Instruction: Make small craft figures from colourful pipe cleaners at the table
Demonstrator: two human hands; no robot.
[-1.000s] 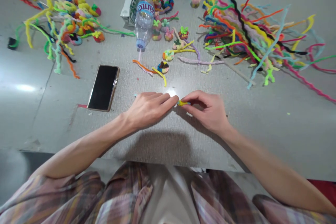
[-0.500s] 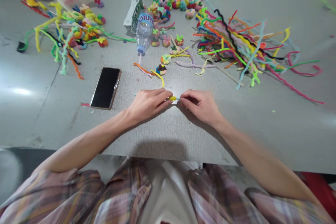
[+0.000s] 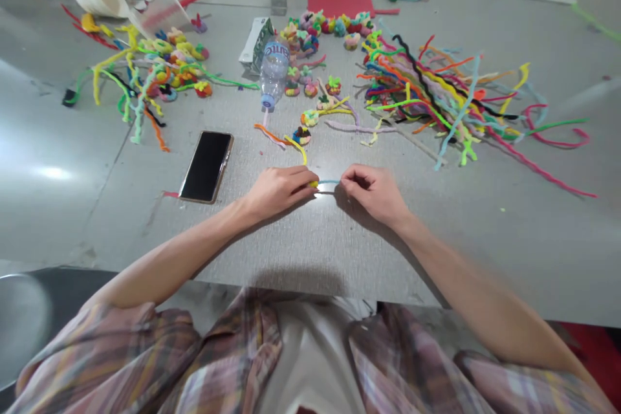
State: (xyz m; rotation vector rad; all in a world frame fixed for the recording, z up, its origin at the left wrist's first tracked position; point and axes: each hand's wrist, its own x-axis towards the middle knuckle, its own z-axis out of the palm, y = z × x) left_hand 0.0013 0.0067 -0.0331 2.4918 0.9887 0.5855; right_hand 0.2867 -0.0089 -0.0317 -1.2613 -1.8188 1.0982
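Between my two hands a light blue pipe cleaner (image 3: 329, 181) is stretched level, just over the grey table (image 3: 301, 239). My left hand (image 3: 281, 191) pinches a small yellow pipe-cleaner piece (image 3: 314, 184) at the blue stem's left end; most of that piece is hidden by the fingers. My right hand (image 3: 373, 191) is closed, thumb and fingertips gripping the blue pipe cleaner's right end. Just beyond my left hand lie a loose yellow pipe cleaner (image 3: 301, 150) and a small multicoloured pipe-cleaner piece (image 3: 301, 136).
A phone (image 3: 207, 166) lies left of my hands. Ahead stands a milk-type carton (image 3: 255, 45) beside a lying plastic bottle (image 3: 274, 71). A heap of loose pipe cleaners (image 3: 436, 90) spreads on the right, finished-looking twisted pieces (image 3: 169, 65) on the left, and a plastic cup (image 3: 160, 10) behind them.
My right hand has drawn slightly right, so more of the blue pipe cleaner shows between the hands. Less of the yellow piece shows at my left fingertips. The camera view has shifted slightly.
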